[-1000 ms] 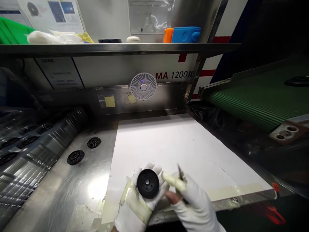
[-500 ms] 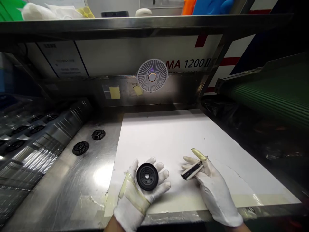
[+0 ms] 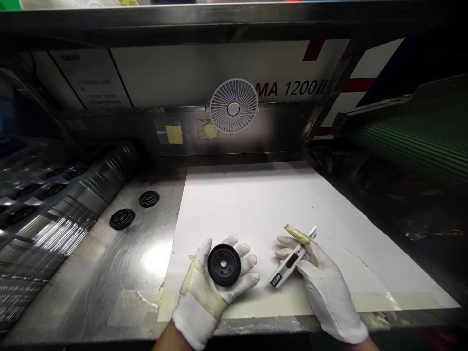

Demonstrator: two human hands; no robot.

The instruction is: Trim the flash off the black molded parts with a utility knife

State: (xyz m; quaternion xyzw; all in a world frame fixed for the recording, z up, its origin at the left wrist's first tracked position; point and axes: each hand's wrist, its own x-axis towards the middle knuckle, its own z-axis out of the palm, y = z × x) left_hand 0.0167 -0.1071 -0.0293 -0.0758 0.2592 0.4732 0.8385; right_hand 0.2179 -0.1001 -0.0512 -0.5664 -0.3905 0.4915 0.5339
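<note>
My left hand (image 3: 212, 287), in a white glove with tape round the palm, lies palm up over the front of a white sheet (image 3: 263, 214). A round black disc part (image 3: 224, 264) with a centre hole rests on its spread fingers. My right hand (image 3: 321, 282), also gloved, is just to the right. It grips a small utility knife (image 3: 290, 263), whose dark butt end points down-left towards the disc and whose metal tip sticks out up-right. The two hands are a short gap apart.
Two more black disc parts (image 3: 122, 219) (image 3: 149, 198) lie on the steel bench (image 3: 109, 273) to the left. Further left is a plastic-covered tray of discs (image 3: 40, 195). A small white fan (image 3: 233, 106) hangs on the back wall. A green conveyor belt (image 3: 420, 141) runs at the right.
My right hand has drawn away from the disc to the right and turned the knife flat. The left hand keeps the disc in place. The view has tilted downward.
</note>
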